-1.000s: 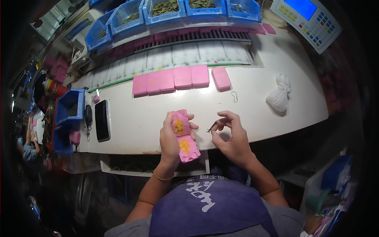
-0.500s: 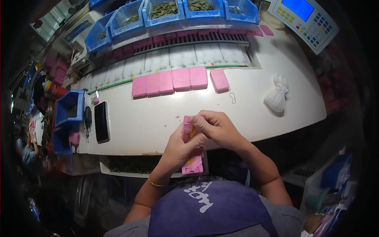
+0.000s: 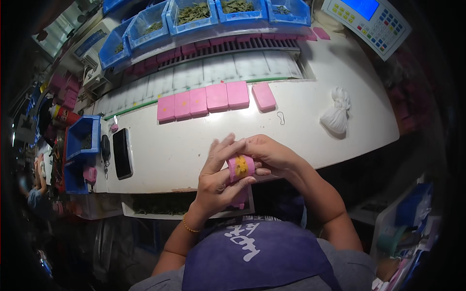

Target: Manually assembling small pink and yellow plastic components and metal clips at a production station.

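Note:
Over the table's front edge, my two hands hold a pink rubber mould [image 3: 235, 168] with yellow patches on its face. It is bent so the yellow part bulges upward. My left hand [image 3: 213, 182] grips it from the left, thumb below the yellow part and fingers above. My right hand [image 3: 269, 154] closes on it from the upper right, with fingertips showing beside it. A lower pink end [image 3: 239, 199] shows under my left hand. Ahead stands a row of several pink blocks [image 3: 198, 102], with one pink block [image 3: 263, 97] apart at its right.
A phone [image 3: 123, 153], a dark key fob [image 3: 105, 145] and blue bins [image 3: 83, 137] are at left. A wire clip [image 3: 280, 118] and tied white cloth pouch [image 3: 336, 114] lie right. Leafy-looking pieces fill blue bins [image 3: 191, 26] behind; a keypad device [image 3: 374, 24] stands far right.
The mould was stretched out lengthwise; now it is bent, its yellow part bulging up. My left fingers have risen and reach over it, while my right hand stays at its upper end.

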Motion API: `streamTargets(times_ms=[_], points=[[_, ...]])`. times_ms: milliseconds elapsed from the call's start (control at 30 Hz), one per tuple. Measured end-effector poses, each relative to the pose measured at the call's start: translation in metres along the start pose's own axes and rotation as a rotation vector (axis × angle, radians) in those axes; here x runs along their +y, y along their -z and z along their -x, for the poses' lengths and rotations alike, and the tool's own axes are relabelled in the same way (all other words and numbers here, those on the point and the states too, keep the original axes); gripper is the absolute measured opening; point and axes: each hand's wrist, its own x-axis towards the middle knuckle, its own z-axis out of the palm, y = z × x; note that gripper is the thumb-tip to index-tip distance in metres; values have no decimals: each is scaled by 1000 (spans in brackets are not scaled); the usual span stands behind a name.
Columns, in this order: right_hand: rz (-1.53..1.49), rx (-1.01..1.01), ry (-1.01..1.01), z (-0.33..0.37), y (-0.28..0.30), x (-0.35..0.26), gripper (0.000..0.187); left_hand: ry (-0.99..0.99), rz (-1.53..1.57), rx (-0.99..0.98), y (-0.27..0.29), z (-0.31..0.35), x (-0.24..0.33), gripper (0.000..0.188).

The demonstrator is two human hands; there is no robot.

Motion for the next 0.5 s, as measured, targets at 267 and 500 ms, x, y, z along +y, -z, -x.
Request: streamTargets(times_ms=[267, 500], points=[[758, 520, 683, 24, -8, 15, 23, 57, -37, 126, -4, 4, -6, 24], [1450, 520, 1091, 31, -30, 29, 24, 85, -42, 162, -10, 6, -5, 20]])
